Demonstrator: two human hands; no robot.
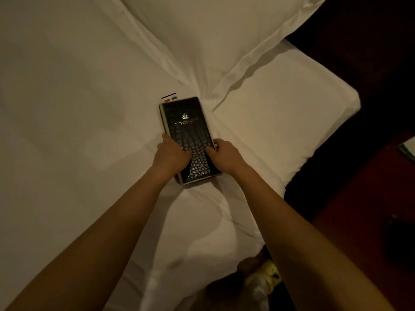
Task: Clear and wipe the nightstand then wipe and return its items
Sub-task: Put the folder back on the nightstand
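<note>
My left hand [171, 153] and right hand [225, 156] clasp the black folder's [187, 122] near end, parking it on the bed [67, 108] so the nightstand is clear for wiping.

Dim warm light, wide-angle edge warp

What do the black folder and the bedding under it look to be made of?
Folder: seemingly leather or an imitation, glossy, embossed with crocodile-style scales that catch the light; pale edge trim, material unclear. Both hands, left and right, hold its near end. Sheet: white woven fabric, probably cotton, matte, softly creased.
</note>
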